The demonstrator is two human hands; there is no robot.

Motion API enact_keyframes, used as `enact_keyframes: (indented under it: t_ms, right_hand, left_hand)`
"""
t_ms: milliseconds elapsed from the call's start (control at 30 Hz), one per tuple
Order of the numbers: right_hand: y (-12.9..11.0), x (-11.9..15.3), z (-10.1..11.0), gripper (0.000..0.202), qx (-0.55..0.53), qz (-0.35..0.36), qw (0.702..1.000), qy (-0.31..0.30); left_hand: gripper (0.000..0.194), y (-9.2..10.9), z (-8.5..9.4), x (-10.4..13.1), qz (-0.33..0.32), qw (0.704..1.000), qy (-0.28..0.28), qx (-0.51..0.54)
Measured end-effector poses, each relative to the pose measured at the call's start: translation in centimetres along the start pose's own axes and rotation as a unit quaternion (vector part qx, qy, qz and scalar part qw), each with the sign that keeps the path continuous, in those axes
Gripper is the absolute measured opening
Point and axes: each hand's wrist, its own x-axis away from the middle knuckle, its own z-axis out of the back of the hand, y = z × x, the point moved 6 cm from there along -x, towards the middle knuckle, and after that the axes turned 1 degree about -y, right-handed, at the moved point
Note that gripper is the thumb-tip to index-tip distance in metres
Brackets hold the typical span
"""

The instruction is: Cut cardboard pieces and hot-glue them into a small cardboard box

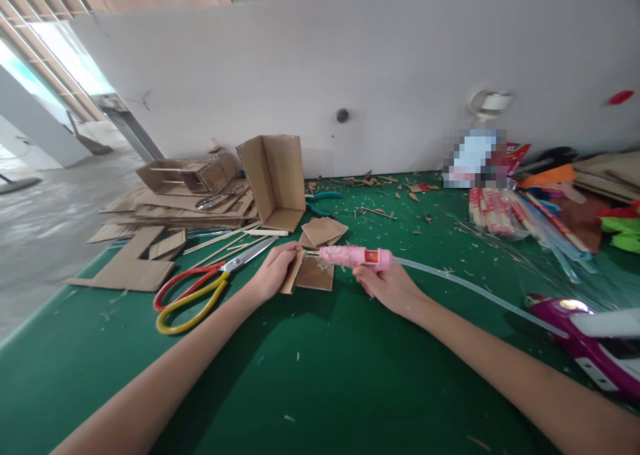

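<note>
Grips pink glue gun [345, 256] in right hand [393, 291], closed firmly round it. Pinches 1 card [291, 277] in left hand [271, 272], over green surface [310, 368], just beside 1 square [317, 278]. Holds nozzle [313, 253] close to card's upper edge: likely at gluing step; cannot confirm any flow. Judged next need: keep card steady, keep nozzle along edge, clear of left fingertips [296, 246].

glue gun [343, 256]: pink; tabletop [310, 368]: green; scissor handles [193, 302]: red, yellow
</note>
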Motion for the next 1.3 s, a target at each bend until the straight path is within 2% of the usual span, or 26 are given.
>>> enact_keyframes:
  t_ms: [133,300,500,767,1000,1200,1300]
  right_hand:
    - [-1.1,-0.1,0.1,0.043,0.017,0.023,1.000,0.005]
    - [-1.2,0.1,-0.2,0.041,0.017,0.030,0.999,-0.033]
    - [-0.9,0.1,0.0,0.041,0.024,0.028,0.999,0.007]
    - [-1.4,0.2,-0.3,0.042,0.032,0.045,0.998,-0.023]
    - [-1.2,0.2,0.1,0.049,0.040,0.054,0.998,0.017]
    - [-1.2,0.3,-0.4,0.043,0.043,0.047,0.997,-0.035]
    - [-1.0,0.3,-0.2,0.042,0.039,0.038,0.998,-0.021]
  left_hand:
    - [0.020,-0.1,0.0,-0.1,-0.004,1.000,0.004,0.001]
    - [0.019,-0.1,0.0,0.0,-0.010,1.000,0.001,0.000]
    - [0.020,0.1,0.1,0.1,-0.019,0.999,0.011,-0.025]
    - [0.020,-0.2,0.2,-0.1,-0.028,0.999,0.011,-0.039]
    - [0.020,0.0,0.1,0.0,-0.040,0.998,0.017,-0.036]
    - [0.019,-0.6,0.1,-0.1,-0.034,0.999,0.010,-0.024]
    - [0.019,-0.7,0.1,-0.2,-0.038,0.999,0.008,-0.018]
